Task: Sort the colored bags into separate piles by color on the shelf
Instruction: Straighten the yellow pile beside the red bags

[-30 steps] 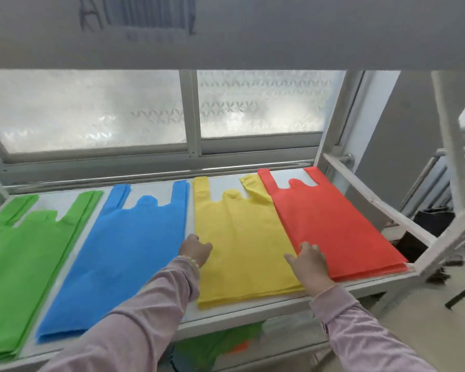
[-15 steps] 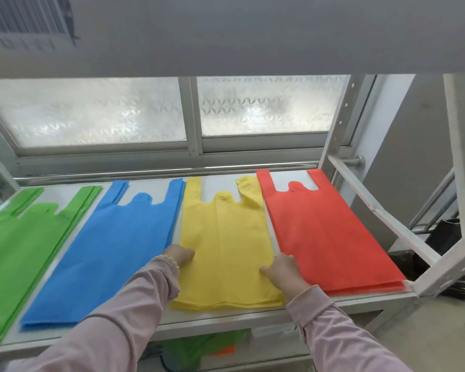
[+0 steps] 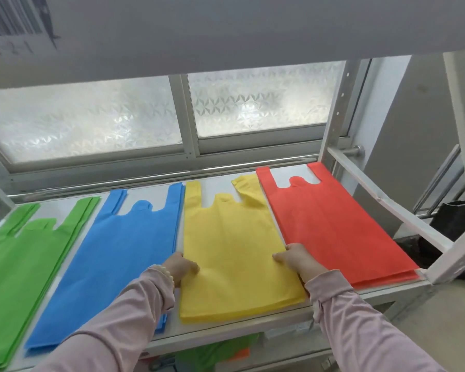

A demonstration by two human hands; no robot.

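Four piles are lying side by side on the white shelf (image 3: 239, 322) under a frosted window (image 3: 91, 124): green (image 3: 19, 264), blue (image 3: 124, 251), yellow (image 3: 231, 251), red (image 3: 328, 229). The left hand (image 3: 184, 269) and right hand (image 3: 295, 257) are gripping the yellow pile's side edges with curled fingers. Narrow bare strips are separating the piles; the front lip is lying just beyond them.

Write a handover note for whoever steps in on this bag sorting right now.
Left hand holds the yellow pile at its left edge; right hand holds its right edge.
On the shelf, left to right: green pile, blue pile, yellow pile, red pile, each one colour.
Done: four piles separated.
Left: probably square the yellow pile, whose far right handle lies skewed, and check the green and orange material on the level below.
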